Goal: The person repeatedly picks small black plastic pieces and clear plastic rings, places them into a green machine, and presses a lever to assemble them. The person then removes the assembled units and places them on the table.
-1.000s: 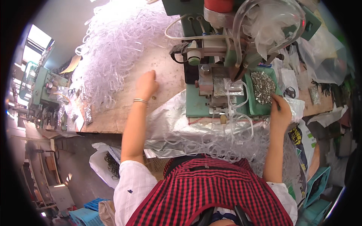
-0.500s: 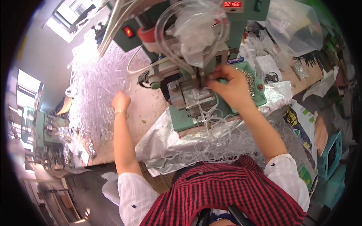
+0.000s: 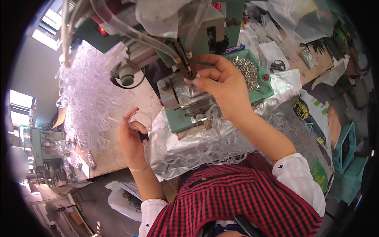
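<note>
My left hand (image 3: pixel 130 146) is raised above the table's near side, a clear plastic loop (image 3: pixel 150 120) caught between its curled fingers. Something black (image 3: pixel 143 136) covers or sits at a fingertip there; I cannot tell which. My right hand (image 3: pixel 229 89) is at the green bench press (image 3: pixel 173 122), thumb and fingers pinched just beneath its dark upright tool (image 3: pixel 182 63). What that pinch holds is too small to make out. Below it, clear strips (image 3: pixel 215 118) hang over the front of the press's metal block (image 3: pixel 189 94).
A large heap of clear strips (image 3: pixel 85 94) covers the table's left. More loose strips (image 3: pixel 221 148) lie on silver sheeting before me. Right of the press, a green tray (image 3: pixel 262 94) holds small metal parts (image 3: pixel 244 73); scissors (image 3: pixel 278 65) lie beyond. Thick tubes (image 3: pixel 130 31) cross overhead.
My left hand has come away from the strip heap toward me, now with a clear loop in it. My right hand stays at the press tool. The view has moved closer to the press.
</note>
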`<control>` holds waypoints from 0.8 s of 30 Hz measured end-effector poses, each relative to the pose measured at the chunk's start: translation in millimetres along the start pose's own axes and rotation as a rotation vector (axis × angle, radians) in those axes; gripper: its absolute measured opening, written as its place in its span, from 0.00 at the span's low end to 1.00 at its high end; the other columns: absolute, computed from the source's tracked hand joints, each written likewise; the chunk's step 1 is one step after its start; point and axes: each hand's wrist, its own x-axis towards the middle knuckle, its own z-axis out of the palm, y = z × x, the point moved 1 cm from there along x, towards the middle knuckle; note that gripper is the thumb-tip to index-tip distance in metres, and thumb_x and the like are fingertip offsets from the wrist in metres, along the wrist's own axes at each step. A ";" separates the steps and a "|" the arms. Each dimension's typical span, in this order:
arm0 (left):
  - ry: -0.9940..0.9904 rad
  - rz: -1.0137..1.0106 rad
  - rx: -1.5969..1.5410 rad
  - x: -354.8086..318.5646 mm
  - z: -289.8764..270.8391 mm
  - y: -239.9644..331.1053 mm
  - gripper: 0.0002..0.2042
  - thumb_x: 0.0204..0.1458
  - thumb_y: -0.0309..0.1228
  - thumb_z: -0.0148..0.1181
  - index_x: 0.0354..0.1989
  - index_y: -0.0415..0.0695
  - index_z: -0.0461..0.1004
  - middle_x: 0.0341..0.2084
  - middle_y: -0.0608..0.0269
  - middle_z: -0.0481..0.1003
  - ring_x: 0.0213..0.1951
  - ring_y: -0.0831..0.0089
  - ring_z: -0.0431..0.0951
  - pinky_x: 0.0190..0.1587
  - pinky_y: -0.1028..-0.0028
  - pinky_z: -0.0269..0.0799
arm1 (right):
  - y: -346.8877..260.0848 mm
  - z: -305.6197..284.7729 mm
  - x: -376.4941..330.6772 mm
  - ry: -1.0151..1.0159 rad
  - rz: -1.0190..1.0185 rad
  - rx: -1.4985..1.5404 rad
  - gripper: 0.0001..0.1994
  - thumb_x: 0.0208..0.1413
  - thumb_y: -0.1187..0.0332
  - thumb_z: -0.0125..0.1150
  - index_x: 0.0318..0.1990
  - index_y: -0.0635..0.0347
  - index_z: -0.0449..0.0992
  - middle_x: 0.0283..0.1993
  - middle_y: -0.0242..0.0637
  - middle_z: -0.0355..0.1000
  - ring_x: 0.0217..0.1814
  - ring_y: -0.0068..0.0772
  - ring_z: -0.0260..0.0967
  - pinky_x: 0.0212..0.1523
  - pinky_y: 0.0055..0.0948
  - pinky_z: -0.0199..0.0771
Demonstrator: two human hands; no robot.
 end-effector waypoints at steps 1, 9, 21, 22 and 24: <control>-0.022 0.027 -0.099 -12.3 20.3 7.3 0.28 0.71 0.48 0.37 0.61 0.33 0.67 0.14 0.64 0.71 0.11 0.82 0.63 0.13 0.80 0.56 | -5.8 -2.5 -6.3 0.000 -0.040 -0.097 0.24 0.52 0.76 0.66 0.58 0.65 0.71 0.45 0.38 0.80 0.48 0.23 0.75 0.52 0.23 0.72; -0.616 -0.703 -0.256 -19.7 147.8 43.7 0.25 0.71 0.40 0.34 0.59 0.30 0.68 0.13 0.52 0.75 0.06 0.74 0.65 0.08 0.79 0.57 | 9.8 -90.1 3.2 0.166 -0.404 -1.322 0.11 0.46 0.72 0.69 0.40 0.57 0.83 0.57 0.49 0.74 0.65 0.53 0.67 0.66 0.45 0.65; -0.630 -0.700 -0.289 -12.2 149.6 26.4 0.24 0.70 0.39 0.36 0.59 0.30 0.69 0.14 0.53 0.76 0.06 0.74 0.66 0.08 0.79 0.59 | 34.8 -132.5 -1.3 0.243 -0.482 -1.464 0.08 0.46 0.68 0.71 0.34 0.59 0.82 0.56 0.49 0.74 0.67 0.55 0.65 0.64 0.47 0.67; -0.695 -0.665 -0.311 -11.0 144.2 20.9 0.24 0.71 0.41 0.38 0.59 0.31 0.68 0.20 0.52 0.79 0.10 0.74 0.71 0.10 0.80 0.63 | 30.6 -126.7 2.1 0.219 -0.495 -1.470 0.09 0.46 0.68 0.71 0.35 0.59 0.82 0.56 0.49 0.74 0.67 0.55 0.65 0.63 0.47 0.67; -0.678 -0.641 -0.355 -20.5 138.3 13.1 0.25 0.71 0.44 0.38 0.59 0.31 0.68 0.25 0.52 0.81 0.14 0.73 0.75 0.12 0.81 0.66 | 31.6 -128.0 8.1 0.176 -0.489 -1.539 0.09 0.47 0.68 0.71 0.35 0.59 0.81 0.55 0.49 0.74 0.67 0.55 0.66 0.63 0.47 0.68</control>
